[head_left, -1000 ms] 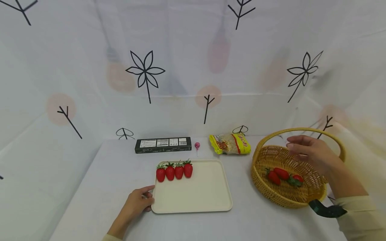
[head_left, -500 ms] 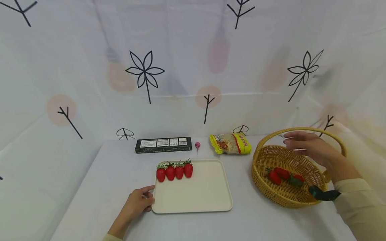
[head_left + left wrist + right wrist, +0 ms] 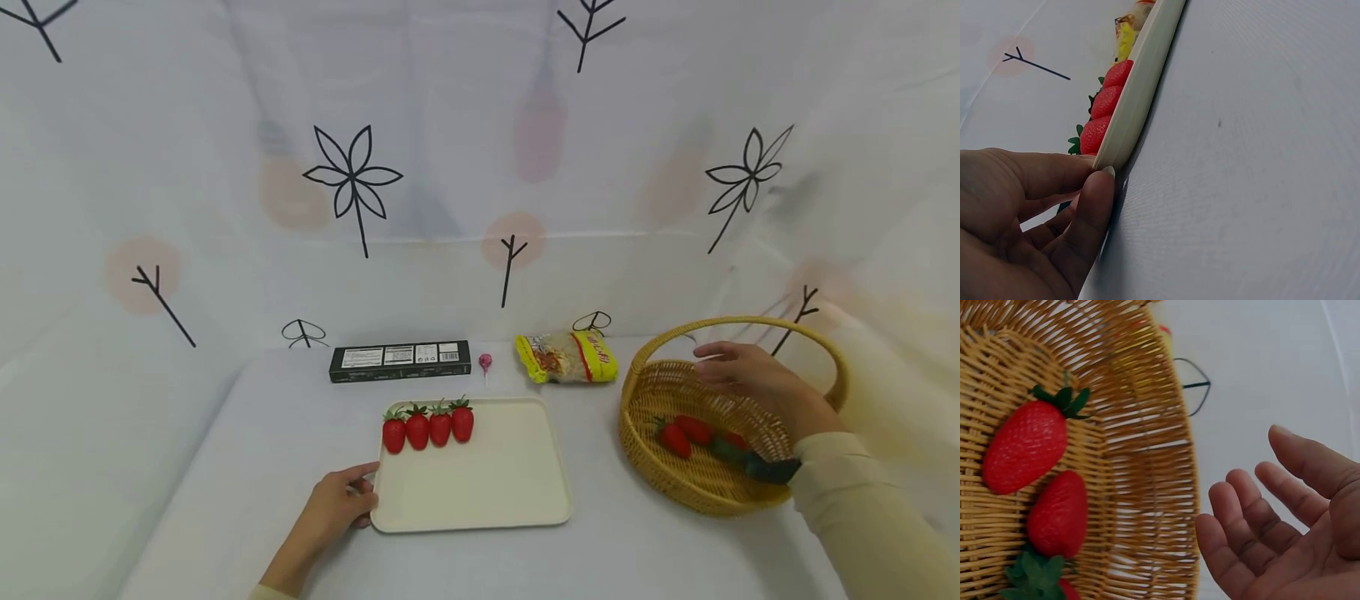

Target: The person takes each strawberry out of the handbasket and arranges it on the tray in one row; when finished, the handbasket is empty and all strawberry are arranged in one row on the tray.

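My left hand [image 3: 333, 504] holds the left edge of a cream rectangular tray [image 3: 487, 492], its thumb and forefinger at the rim [image 3: 1132, 112] in the left wrist view. Several red strawberries [image 3: 417, 429] stand in a row along the tray's back left, green leaves pointing away. My right hand [image 3: 750, 379] hovers over the wicker basket [image 3: 652, 475] at the right, under its arched handle, with nothing in its fingers. Three strawberries lie in the basket, two of them red and whole in the right wrist view, including one strawberry [image 3: 1029, 447] with its leaves up.
Behind the tray lie a black box [image 3: 400, 361], a pink lollipop [image 3: 485, 362] and a yellow food packet [image 3: 567, 357]. The basket handle [image 3: 738, 319] arches above the right hand. A white patterned cloth [image 3: 450, 192] hangs behind the table.
The right hand and forearm have shifted slightly to the left over the basket, the sleeve now covering more of its right side. The left hand still holds the tray; the strawberries have not moved.
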`<action>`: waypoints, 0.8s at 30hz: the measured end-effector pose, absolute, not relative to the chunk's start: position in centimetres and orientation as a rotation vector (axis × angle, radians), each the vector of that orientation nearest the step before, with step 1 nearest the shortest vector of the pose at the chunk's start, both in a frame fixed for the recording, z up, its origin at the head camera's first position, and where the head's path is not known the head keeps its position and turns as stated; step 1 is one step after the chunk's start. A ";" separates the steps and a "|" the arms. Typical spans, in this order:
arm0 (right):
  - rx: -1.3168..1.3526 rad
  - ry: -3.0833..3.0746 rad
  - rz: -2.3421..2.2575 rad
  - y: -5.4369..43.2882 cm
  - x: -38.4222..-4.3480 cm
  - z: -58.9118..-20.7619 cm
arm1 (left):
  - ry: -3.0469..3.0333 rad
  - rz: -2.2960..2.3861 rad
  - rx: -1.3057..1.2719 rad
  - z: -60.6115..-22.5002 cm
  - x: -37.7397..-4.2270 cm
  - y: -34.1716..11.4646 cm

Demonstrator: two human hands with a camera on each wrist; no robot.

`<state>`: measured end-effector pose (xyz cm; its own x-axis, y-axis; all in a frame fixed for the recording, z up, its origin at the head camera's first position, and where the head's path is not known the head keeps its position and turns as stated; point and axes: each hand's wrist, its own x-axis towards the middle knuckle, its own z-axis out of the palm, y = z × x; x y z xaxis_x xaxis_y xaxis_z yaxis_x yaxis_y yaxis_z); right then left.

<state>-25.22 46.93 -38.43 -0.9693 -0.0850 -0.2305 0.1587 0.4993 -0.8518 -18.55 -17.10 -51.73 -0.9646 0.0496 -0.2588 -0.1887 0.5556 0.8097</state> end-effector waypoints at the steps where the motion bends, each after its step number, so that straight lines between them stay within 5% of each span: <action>1: 0.070 2.499 -1.444 46.8 -25.4 -38.8 | 2.543 1.365 -0.121 -51.7 -18.5 -17.2; 24: -0.016 2.472 -1.169 49.0 -25.0 -44.3 | 2.555 1.409 -0.086 -51.9 -18.4 -17.2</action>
